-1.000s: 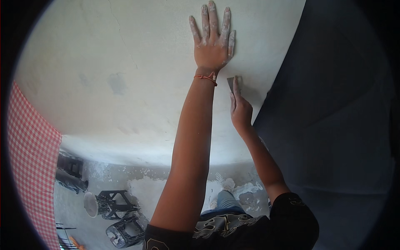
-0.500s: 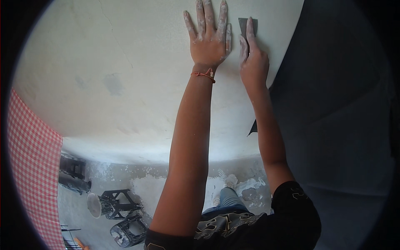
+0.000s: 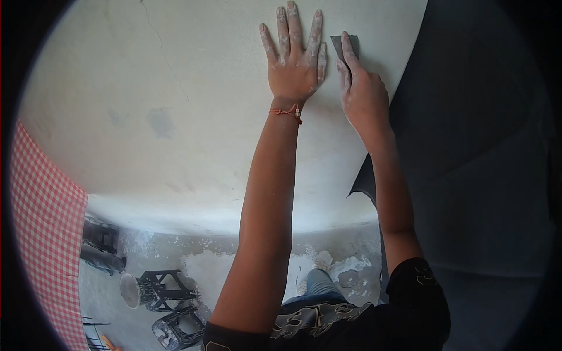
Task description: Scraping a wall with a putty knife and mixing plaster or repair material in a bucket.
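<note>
My left hand [image 3: 295, 73] lies on the pale plastered wall [image 3: 193, 88] with its fingers spread and white residue on them. A red string bracelet [image 3: 280, 111] circles that wrist. Just to the right, my right hand [image 3: 364, 96] grips a small metal scraper [image 3: 336, 42], its index finger stretched along the blade and white residue on the fingers. The blade rests against the wall beside my left little finger, near the wall's right edge. A faint crack and a grey smudge mark the wall to the left of my hands.
Dark sheeting [image 3: 468, 175] hangs along the right. A red-and-white checked cloth [image 3: 47, 234] hangs at lower left. Below, the grey floor [image 3: 211, 260] has white spatters, two black stools [image 3: 171, 286] nearer me, a whitish bucket [image 3: 130, 289] and more dark objects [image 3: 99, 248] farther left.
Since a second ago my right hand and the scraper have moved up beside my left hand, then slightly back down over the last half second. My left hand stays spread on the wall.
</note>
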`<state>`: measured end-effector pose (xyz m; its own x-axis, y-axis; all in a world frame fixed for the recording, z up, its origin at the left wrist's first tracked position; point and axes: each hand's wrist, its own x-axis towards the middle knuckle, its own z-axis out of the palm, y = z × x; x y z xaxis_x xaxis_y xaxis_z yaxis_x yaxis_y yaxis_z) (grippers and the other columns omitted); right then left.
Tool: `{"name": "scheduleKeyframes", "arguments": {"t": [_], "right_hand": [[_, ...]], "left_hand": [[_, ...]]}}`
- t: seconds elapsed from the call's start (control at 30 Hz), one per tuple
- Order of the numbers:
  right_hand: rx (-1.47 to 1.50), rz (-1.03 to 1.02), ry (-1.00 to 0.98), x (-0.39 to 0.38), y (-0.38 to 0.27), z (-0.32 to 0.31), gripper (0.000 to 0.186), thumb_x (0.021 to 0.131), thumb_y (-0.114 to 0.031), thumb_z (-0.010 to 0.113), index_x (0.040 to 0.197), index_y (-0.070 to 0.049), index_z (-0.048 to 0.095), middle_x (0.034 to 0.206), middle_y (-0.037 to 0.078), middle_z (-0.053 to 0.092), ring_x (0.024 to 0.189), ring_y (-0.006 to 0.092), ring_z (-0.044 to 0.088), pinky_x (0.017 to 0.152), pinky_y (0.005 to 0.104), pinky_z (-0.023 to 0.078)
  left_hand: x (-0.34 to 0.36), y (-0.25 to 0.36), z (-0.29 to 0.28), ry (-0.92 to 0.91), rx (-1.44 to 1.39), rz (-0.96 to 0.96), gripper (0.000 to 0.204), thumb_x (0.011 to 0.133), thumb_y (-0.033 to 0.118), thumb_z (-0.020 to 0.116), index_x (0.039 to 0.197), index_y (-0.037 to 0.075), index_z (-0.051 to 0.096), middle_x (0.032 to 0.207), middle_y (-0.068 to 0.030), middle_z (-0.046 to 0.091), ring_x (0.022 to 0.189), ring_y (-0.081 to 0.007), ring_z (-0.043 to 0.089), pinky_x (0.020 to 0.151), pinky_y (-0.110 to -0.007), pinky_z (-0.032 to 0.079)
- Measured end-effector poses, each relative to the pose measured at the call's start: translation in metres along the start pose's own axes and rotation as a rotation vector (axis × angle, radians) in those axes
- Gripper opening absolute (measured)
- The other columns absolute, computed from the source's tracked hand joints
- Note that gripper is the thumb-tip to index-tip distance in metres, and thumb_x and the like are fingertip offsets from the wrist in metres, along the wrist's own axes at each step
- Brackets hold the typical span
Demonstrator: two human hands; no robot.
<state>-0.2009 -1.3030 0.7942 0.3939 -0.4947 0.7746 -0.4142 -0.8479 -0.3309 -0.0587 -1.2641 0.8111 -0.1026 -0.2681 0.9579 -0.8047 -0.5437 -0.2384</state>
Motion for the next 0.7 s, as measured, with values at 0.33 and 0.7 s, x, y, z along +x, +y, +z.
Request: {"name": "scheduleKeyframes", "arguments": {"t": [0.33,0.7], "right_hand": [[0.214,-0.023,-0.125,0.003,-0.007,-0.016,0.058,0.104,-0.016,0.051,0.158,-0.003,0.035,0.091,0.028,0.072,0.089,0.0464,0.07,0.087,0.0548,0.053],[0.081,-0.419,0.131,-0.003,0.062,-0.006,0.064,0.094,-0.011,0.07,0.154,-0.02,0.05,0.1,0.013,0.071,0.086,0.0302,0.072,0.08,0.0426,0.058]], "left_hand": [[-0.007,-0.008,0.011,0.126,-0.352,0.074,0.06,0.089,0.042,0.064,0.148,0.042,0.055,0.166,-0.0134,0.035,0.15,-0.034,0.039,0.121,-0.063,0.028],[-0.006,-0.009,0.012,0.152,-0.384,0.07,0.066,0.079,0.036,0.072,0.144,0.045,0.059,0.165,-0.0126,0.038,0.147,-0.0343,0.044,0.118,-0.064,0.032]]}}
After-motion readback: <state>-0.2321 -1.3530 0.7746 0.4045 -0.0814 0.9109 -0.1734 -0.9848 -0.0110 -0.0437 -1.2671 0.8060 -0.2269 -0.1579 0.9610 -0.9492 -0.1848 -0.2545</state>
